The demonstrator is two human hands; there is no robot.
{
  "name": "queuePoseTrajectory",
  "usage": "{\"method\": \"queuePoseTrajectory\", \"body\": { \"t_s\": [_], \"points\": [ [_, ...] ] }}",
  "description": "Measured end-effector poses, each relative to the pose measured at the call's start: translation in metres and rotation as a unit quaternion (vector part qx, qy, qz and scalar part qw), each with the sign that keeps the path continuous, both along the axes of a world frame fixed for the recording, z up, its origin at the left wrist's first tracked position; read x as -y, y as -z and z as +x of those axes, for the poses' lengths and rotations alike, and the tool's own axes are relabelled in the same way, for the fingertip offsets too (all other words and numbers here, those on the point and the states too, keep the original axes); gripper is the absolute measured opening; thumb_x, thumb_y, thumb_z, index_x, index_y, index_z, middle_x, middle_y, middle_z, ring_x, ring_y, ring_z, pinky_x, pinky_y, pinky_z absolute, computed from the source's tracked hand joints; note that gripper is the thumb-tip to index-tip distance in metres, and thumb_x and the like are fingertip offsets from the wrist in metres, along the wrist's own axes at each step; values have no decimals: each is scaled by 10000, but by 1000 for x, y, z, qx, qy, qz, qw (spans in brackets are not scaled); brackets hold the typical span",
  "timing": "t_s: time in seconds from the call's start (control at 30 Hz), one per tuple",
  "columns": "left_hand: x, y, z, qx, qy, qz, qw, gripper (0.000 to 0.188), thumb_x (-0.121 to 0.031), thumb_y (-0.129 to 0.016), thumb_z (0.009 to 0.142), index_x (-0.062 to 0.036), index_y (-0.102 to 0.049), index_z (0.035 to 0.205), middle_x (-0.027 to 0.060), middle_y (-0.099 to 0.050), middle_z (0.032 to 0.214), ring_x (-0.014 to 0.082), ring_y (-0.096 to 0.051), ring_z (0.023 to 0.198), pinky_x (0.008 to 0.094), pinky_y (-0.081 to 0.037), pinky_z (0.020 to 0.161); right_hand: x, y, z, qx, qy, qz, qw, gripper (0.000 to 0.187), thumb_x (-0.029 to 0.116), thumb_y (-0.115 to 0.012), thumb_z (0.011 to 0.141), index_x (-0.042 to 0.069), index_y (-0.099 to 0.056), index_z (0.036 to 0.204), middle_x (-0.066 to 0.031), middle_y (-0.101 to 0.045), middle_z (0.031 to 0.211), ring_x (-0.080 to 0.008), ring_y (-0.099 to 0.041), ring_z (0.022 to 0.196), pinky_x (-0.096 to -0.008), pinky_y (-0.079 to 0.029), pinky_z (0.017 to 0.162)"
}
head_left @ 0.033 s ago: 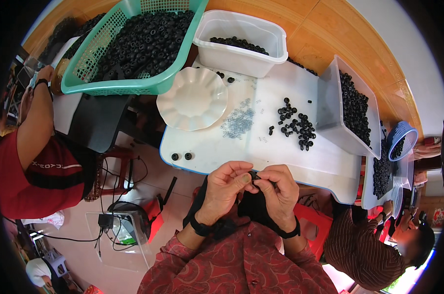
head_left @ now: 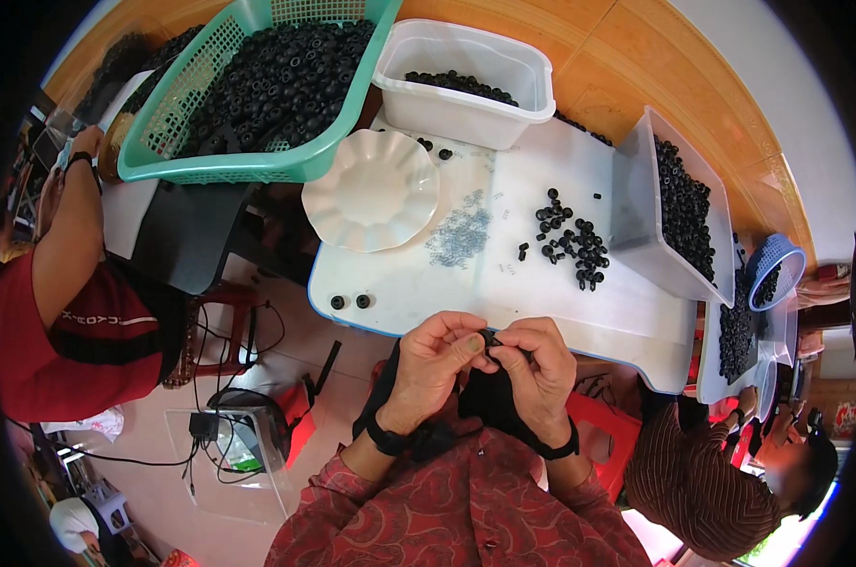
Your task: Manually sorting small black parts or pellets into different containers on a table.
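- Near us, just off the near edge of the white table [head_left: 418, 283], our left hand [head_left: 434, 364] and right hand [head_left: 539, 370] meet, fingertips together, pinching a small black ring [head_left: 490, 338] between them.
- Both hands are closed on that ring; most of it is hidden by our thumbs, so we cannot tell its full shape.
- On the table just beyond our hands, two loose black rings [head_left: 349, 301] lie near the left edge.
- Farther out, a heap of black rings [head_left: 570, 241] sits to the right, with a scatter of tiny grey parts [head_left: 458, 234] to its left.
- Left of those parts rests a white fluted plate [head_left: 371, 189].
- At the far side stands a white tub [head_left: 466, 80] with a few black rings inside, and left of it a green basket [head_left: 248, 85] piled with them.
- On the right, a clear bin [head_left: 669, 213] holds more black rings, and a small blue basket [head_left: 773, 269] sits beyond it.
- A person in a red shirt [head_left: 64, 321] works at the left, another person in a striped shirt [head_left: 702, 477] at the near right.
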State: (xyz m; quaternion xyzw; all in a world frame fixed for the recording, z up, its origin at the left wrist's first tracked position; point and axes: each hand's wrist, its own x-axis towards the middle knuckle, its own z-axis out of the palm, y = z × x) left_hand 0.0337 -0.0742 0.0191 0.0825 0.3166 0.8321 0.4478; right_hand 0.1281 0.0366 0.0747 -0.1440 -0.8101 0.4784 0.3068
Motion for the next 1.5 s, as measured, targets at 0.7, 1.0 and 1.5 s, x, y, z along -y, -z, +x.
{"method": "queuePoseTrajectory", "body": {
  "t_s": [0.7, 1.0, 1.5],
  "points": [
    [6, -3, -2, -81, 2, -53, 995, 209, -23, -560, 965, 63, -628, 1143, 119, -665, 929, 174, -669, 799, 343, -593, 762, -3, -2, 1, 23, -17, -11, 1000, 161, -71, -719, 804, -31, -638, 937, -121, -610, 928, -170, -685, 752, -262, -574, 639],
    [6, -3, -6, -136, -8, -31, 990, 194, -38, -584, 960, 21, -651, 1132, 82, -708, 924, 85, -672, 805, 175, -482, 597, -13, -6, -1, 35, -64, -38, 997, 203, -43, -763, 765, -14, -629, 915, -97, -600, 897, -153, -655, 713, -254, -544, 610],
    [8, -9, -21, -58, 78, -1, 995, 435, -13, -592, 941, 31, -415, 1337, 158, -671, 1030, 170, -685, 781, 276, -593, 698, -18, -8, -4, 90, -125, -166, 974, 472, -10, -753, 785, 57, -613, 1231, -59, -634, 1014, -133, -617, 859, -274, -503, 778]
  ]
}}
